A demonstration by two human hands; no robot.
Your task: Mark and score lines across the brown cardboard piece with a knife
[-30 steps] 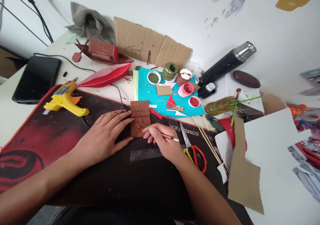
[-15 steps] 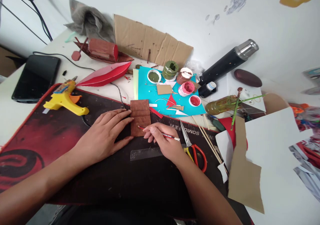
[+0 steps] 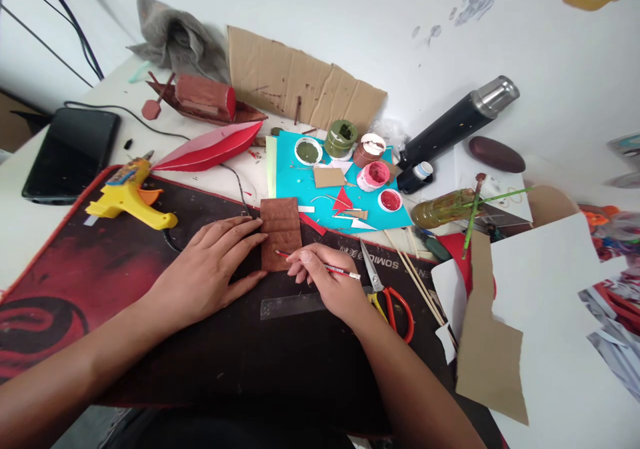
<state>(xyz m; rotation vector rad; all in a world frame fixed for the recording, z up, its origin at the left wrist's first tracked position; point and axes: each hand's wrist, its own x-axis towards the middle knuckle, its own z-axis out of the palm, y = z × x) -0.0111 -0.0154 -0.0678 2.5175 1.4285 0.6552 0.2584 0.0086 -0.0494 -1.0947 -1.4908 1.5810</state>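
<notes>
A brown-painted cardboard piece (image 3: 281, 226) with creases across it lies on the dark desk mat (image 3: 225, 369). My left hand (image 3: 210, 266) rests flat with fingers stretched out, their tips on the left edge of the cardboard. In my right hand (image 3: 327, 276) a red pencil (image 3: 340, 271) is pinched, its point over the lower part of the brown piece. A clear plastic ruler (image 3: 293, 306) lies just below, partly hidden by my right hand. Scissors (image 3: 385, 296) with red and yellow handles lie to the right of that hand.
A yellow glue gun (image 3: 131, 199), a phone (image 3: 73, 156) and a red paper boat shape (image 3: 210, 149) are at left. Behind stand a brown model boat (image 3: 206, 99) and paint jars (image 3: 341, 138) on blue paper (image 3: 295, 196). Sticks (image 3: 417, 282), a flask (image 3: 457, 122) and cardboard (image 3: 487, 349) are at right.
</notes>
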